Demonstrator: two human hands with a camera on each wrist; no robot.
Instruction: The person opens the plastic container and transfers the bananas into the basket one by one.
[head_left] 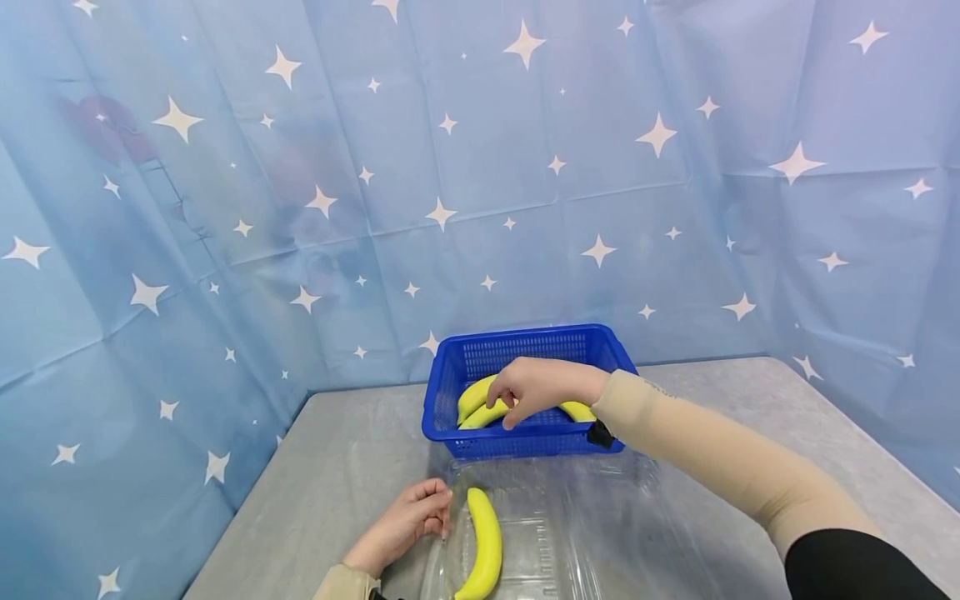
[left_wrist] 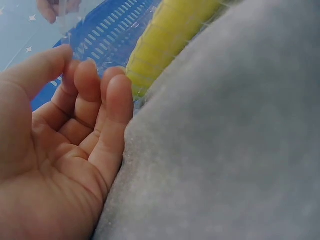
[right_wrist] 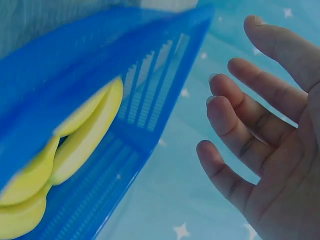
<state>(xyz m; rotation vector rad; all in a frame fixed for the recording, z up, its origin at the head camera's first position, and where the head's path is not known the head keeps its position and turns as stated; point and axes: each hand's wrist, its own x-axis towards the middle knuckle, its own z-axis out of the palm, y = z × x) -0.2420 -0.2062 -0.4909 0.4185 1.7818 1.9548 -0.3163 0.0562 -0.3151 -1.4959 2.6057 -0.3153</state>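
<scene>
My left hand (head_left: pixel 411 518) is at the left edge of a clear plastic container (head_left: pixel 525 542), thumb and fingertips pinching its rim. A yellow banana (head_left: pixel 486 546) lies lengthwise in that container, just right of the hand. Over the blue basket (head_left: pixel 438 392) hovers my right hand (head_left: pixel 543 387), palm down, its fingers loosely bent and holding nothing. Several bananas (right_wrist: pixel 92 137) lie inside the basket; in the head view the right hand and wrist partly cover them. In the right wrist view the right hand (right_wrist: pixel 270 130) shows a gap between its fingers and the bananas.
The basket stands behind the clear container on a grey table (head_left: pixel 322 467). More clear plastic (head_left: pixel 637 517) spreads to the container's right. A blue curtain with white stars (head_left: pixel 480 167) hangs behind the table and along its left side.
</scene>
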